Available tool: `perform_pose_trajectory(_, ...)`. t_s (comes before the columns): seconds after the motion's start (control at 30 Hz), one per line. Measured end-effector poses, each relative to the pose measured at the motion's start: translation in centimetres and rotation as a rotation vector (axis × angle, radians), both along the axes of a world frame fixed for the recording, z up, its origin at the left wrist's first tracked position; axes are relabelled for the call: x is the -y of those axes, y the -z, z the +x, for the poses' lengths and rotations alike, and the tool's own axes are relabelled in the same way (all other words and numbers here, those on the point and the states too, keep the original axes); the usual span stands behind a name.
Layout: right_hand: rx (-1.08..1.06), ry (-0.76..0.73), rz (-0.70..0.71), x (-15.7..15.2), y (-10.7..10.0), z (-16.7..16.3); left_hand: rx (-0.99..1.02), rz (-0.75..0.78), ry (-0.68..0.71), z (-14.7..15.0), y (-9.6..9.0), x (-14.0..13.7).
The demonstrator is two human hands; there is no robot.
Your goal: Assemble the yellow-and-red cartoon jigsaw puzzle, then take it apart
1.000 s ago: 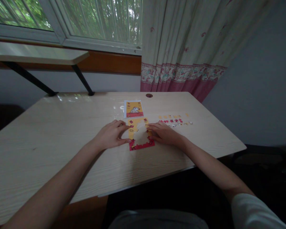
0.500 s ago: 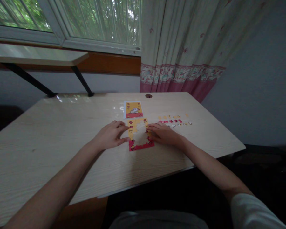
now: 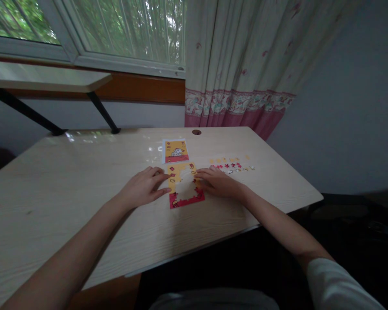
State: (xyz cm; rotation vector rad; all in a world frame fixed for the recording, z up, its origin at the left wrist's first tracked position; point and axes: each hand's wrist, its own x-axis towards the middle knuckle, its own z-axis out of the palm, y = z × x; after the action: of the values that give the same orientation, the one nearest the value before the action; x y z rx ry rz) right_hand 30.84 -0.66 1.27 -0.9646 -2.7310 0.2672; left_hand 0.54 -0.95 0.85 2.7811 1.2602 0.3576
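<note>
A partly assembled jigsaw puzzle (image 3: 187, 201) lies flat on the desk, its yellow and red border joined around a bare middle. At its left edge, my left hand (image 3: 147, 186) rests with thumb and fingers apart, the tips touching the border. From the right, my right hand (image 3: 218, 181) lays its fingers on the opposite edge; its thumb is partly hidden beneath the hand. Just behind the puzzle is a reference picture (image 3: 176, 150) of a white animal on yellow and red. Loose puzzle pieces (image 3: 226, 165), yellow, red and white, lie in rows beyond my right hand.
The pale wooden desk (image 3: 93, 172) has a round cable hole (image 3: 196, 132) near its back edge. A raised shelf (image 3: 48, 81) on black legs stands at the back left. Behind are a window (image 3: 126, 34) and a floral curtain (image 3: 233, 64).
The whole view has shifted slightly, so the desk and hands appear a little further left and lower. Both hands keep the same place on the puzzle's edges.
</note>
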Motion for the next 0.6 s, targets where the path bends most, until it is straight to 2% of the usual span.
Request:
perform_pose_trajectory(0.07, -0.006, 0.023, 0.004, -1.0, -0.4, 0.8, -0.006, 0.012, 0.005, 0.0, 0.0, 0.0)
perform_pose_trajectory(0.2, -0.03, 0.159, 0.02, -4.2, -2.2, 3.7, -0.022, 0.028, 0.02, -0.1, 0.0, -0.1)
perform_pose_trajectory(0.27, -0.023, 0.264, -0.01, -6.0, -3.1, 5.9, -0.024, 0.027, 0.015, 0.0, 0.0, -0.1)
perform_pose_trajectory(0.37, 0.053, 0.497, -0.068, -8.2, -3.8, 9.7, -0.012, 0.027, 0.01, 0.0, -0.1, -0.1)
perform_pose_trajectory(0.5, 0.101, 0.792, -0.025, -9.2, -2.9, 14.6, -0.007, 0.031, 0.005, 0.0, -0.2, 0.0)
perform_pose_trajectory(0.6, 0.09, 0.921, -0.003, -8.8, -1.7, 17.1, -0.012, 0.029, -0.001, 0.0, -0.3, 0.0)
